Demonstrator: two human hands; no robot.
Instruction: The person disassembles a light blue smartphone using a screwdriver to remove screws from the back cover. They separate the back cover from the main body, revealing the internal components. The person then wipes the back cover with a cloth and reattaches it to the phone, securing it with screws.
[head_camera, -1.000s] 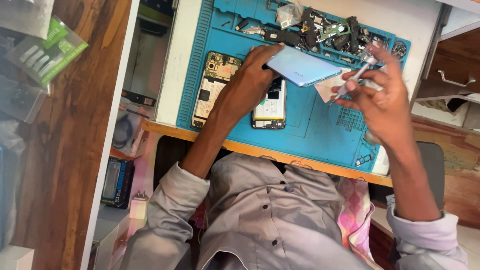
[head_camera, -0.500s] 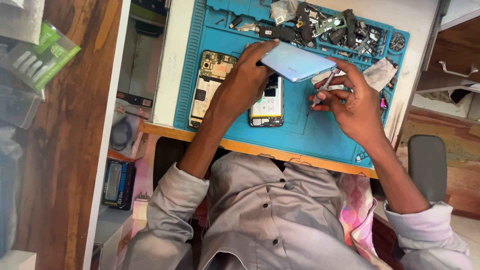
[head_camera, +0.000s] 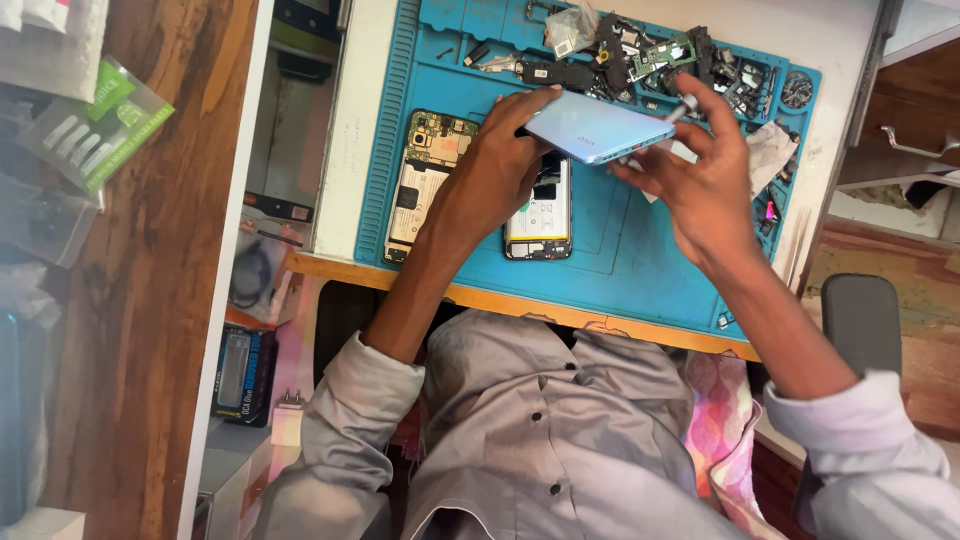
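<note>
My left hand (head_camera: 495, 165) grips a light blue phone back cover (head_camera: 595, 128) by its left end and holds it tilted above the blue work mat (head_camera: 640, 270). My right hand (head_camera: 705, 190) is at the cover's right edge, fingers pinched on a small silver tool (head_camera: 683, 106) whose tip touches that edge. Two opened phones lie on the mat under my left hand. One phone (head_camera: 430, 180) shows its green board and battery. The other phone (head_camera: 540, 215) is partly hidden by my wrist.
A pile of loose phone parts and boards (head_camera: 650, 55) fills the mat's far trays. A crumpled white tissue (head_camera: 770, 150) lies at the right. A wooden counter (head_camera: 150, 300) with plastic packages (head_camera: 95, 130) runs along the left. A chair armrest (head_camera: 860, 320) stands at the right.
My right hand has come in from the right with the tool to the cover's right edge. My left hand has kept hold of the cover and lifted it a little toward the far trays.
</note>
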